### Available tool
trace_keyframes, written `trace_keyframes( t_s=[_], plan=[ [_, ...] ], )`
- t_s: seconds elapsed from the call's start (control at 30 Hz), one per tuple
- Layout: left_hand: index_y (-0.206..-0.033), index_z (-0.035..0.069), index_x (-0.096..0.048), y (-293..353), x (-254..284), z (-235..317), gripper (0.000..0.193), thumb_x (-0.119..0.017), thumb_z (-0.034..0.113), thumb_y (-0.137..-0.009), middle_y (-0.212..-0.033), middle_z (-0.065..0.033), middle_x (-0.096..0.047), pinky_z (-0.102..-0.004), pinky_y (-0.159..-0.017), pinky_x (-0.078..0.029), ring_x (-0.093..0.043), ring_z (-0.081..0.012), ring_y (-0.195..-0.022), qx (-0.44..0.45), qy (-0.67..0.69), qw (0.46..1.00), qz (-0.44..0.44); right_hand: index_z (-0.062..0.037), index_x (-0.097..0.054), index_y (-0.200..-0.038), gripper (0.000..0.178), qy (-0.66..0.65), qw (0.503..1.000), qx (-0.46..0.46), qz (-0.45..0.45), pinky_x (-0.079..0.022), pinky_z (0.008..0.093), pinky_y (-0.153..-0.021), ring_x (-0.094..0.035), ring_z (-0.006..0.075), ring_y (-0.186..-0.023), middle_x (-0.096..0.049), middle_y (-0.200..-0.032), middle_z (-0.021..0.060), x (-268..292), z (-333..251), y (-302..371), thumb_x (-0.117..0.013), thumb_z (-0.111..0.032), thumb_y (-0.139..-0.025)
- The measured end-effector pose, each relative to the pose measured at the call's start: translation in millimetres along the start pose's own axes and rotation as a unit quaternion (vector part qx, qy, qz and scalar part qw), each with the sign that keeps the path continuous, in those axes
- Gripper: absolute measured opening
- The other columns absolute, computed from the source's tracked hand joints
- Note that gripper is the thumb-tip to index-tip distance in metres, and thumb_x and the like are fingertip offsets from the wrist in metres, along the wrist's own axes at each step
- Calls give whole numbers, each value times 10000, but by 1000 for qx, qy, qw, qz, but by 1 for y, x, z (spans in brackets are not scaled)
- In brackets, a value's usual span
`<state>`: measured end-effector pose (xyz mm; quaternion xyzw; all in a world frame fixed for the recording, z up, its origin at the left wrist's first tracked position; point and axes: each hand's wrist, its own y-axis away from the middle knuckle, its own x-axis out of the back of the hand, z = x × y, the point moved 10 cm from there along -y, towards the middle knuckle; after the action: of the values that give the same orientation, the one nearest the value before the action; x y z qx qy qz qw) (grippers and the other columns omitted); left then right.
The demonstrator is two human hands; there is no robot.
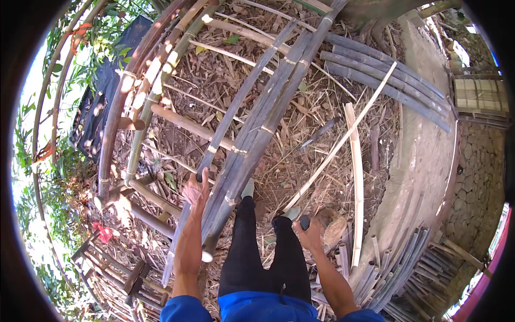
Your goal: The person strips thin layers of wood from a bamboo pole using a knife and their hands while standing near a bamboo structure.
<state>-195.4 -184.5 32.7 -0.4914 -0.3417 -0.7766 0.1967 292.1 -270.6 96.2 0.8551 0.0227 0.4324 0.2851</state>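
My left hand (pixel 197 190) is closed around a long grey bamboo slat (pixel 232 114), which slants from the upper middle down to the lower left. Beside it lie several thicker grey bamboo poles (pixel 256 124) running the same way. My right hand (pixel 310 234), low by my right knee, grips a dark, rounded, handle-like thing (pixel 304 222); the rest of it is hidden or too unclear to name. Just beyond that hand, a thin pale bamboo strip (pixel 343 140) reaches up and right, crossing a wider split bamboo piece (pixel 355 185).
A bamboo frame (pixel 140 102) with rungs stands to the left. Cut grey bamboo lengths (pixel 389 80) lie at the upper right, and more are stacked (pixel 394 271) at the lower right. A dark, blade-like thing (pixel 321 133) rests on the leaf-covered ground. A stone wall (pixel 472 177) is far right.
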Motion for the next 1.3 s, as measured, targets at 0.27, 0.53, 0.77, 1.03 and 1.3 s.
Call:
trace_keyframes(
  t_s=[0.27, 0.53, 0.77, 1.03, 1.3],
  plan=[
    [-962, 52, -700, -28, -76, 23, 738, -519, 765, -906, -912, -280, -723, -563, -802, -514, -695, -479, -888, 10, -8, 999, -39, 10, -637, -996, 485, -68, 995, -61, -48, -510, 391, -682, -646, 217, -739, -664, -759, 100, -40, 44, -6, -790, -435, -882],
    [-1017, 78, -638, -20, -107, 34, 565, -565, 636, -964, -1022, -197, -711, -581, -803, -514, -688, -449, -942, -44, 29, 999, -12, 18, -644, -1133, 611, -63, 989, -118, -57, -535, 451, -811, -705, 377, -891, -720, -931, 209, -36, 56, -12, -792, -506, -858],
    [-1059, 86, -651, -16, -102, 33, 566, -556, 636, -964, -1046, -206, -719, -571, -803, -518, -685, -457, -965, -59, 25, 998, 18, 11, -664, -1030, 501, -69, 983, -158, -65, -527, 406, -752, -674, 264, -785, -700, -848, 135, -39, 79, -3, -807, -438, -860],
    [-983, 75, -625, -19, -97, 18, 570, -563, 641, -957, -1007, -232, -717, -558, -806, -507, -674, -479, -937, -54, 29, 998, 1, 2, -676, -1104, 547, -73, 980, -172, -61, -537, 420, -795, -695, 301, -847, -719, -913, 167, -41, 89, 4, -821, -457, -846],
    [-1096, 60, -677, -14, -107, 11, 610, -566, 642, -951, -982, -297, -705, -548, -861, -504, -659, -512, -979, -32, 78, 995, -54, 14, -654, -1038, 529, -84, 976, -186, -81, -521, 437, -770, -670, 294, -807, -697, -849, 159, -58, 83, 3, -827, -450, -853]
  ],
)
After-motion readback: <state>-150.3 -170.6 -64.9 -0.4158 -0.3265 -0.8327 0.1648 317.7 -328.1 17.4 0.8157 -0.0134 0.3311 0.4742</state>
